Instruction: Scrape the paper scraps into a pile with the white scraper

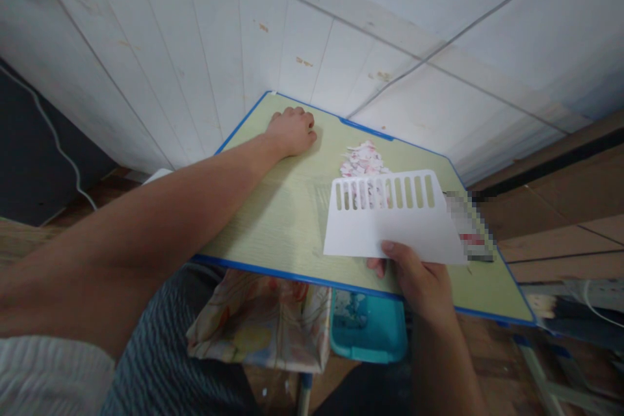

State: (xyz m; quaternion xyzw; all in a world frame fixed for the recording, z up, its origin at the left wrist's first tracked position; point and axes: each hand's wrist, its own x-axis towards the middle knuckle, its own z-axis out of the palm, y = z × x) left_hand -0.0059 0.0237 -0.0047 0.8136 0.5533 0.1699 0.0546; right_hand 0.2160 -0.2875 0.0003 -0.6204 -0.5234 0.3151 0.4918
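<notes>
My right hand (414, 270) grips the lower edge of a white sheet with a row of long slots (361, 231), thumb on top and fingers beneath. The sheet is held tilted above the table's front right part. Through some slots shows a pile of small white and pinkish paper scraps (365, 159), lying just behind the sheet and partly hidden by it. My left hand (295, 131) rests on the back left part of the tabletop with its fingers curled under. Its palm is hidden, so I cannot tell whether anything is in it.
The pale green folding table (263, 208) has a blue rim and stands against a white panelled wall (273, 45). A blurred-out flat item (470, 227) lies at the right edge. Below the front edge are a turquoise plastic box (370, 331) and a floral cloth (263, 325).
</notes>
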